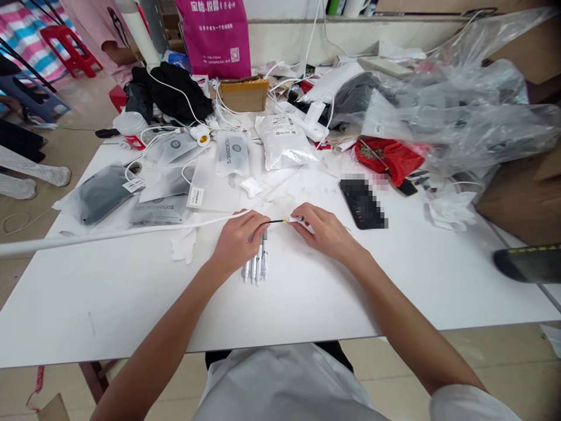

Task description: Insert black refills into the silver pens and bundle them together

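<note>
My left hand (239, 238) is closed round a bundle of several clear pens (258, 264), their ends sticking out below my fist on the white table (131, 292). From the fist a thin dark refill (275, 221) with a yellow tip reaches right. My right hand (322, 229) pinches the small white piece at that tip. Both hands rest on the table close together.
A long white rod (109, 234) lies across the left of the table. Grey packaged goods (103, 193), white pouches (284, 140), cables, a cardboard box (243, 93), a dark phone-like slab (363, 203), a red bag (390, 156) and clear plastic bags (464, 111) crowd the far half.
</note>
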`<move>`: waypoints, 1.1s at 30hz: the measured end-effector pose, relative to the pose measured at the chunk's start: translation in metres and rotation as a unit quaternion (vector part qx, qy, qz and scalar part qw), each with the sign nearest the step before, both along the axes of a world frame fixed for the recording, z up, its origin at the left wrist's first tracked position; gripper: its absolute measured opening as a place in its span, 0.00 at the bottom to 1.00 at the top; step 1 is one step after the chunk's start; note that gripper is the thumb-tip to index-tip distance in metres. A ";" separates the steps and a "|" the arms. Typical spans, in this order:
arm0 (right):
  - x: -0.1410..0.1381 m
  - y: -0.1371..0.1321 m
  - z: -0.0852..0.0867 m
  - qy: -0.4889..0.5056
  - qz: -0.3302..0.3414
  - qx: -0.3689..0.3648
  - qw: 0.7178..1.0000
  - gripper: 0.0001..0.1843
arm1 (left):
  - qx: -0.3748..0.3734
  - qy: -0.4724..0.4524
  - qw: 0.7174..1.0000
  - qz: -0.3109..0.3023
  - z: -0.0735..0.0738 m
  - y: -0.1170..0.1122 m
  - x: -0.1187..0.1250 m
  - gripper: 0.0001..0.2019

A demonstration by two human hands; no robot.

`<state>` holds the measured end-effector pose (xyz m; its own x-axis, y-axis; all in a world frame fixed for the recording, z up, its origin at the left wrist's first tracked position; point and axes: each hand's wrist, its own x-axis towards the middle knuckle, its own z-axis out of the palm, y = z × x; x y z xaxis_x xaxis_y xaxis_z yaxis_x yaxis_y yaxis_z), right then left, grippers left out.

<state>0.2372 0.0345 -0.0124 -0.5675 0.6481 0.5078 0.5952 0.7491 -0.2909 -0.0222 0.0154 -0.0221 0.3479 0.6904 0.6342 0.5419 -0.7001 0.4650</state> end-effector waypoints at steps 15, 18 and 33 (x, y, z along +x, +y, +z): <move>-0.007 -0.005 0.000 0.100 0.027 -0.070 0.992 0.10 | -0.012 -0.041 0.999 0.009 -0.004 -0.009 0.010 0.05; -0.002 0.000 0.008 0.198 0.036 -0.136 0.970 0.11 | -0.085 -0.096 0.991 0.035 0.001 -0.011 0.011 0.05; -0.019 -0.005 0.005 0.469 0.016 -0.303 0.830 0.14 | -0.371 -0.218 0.902 -0.035 0.010 -0.024 0.022 0.14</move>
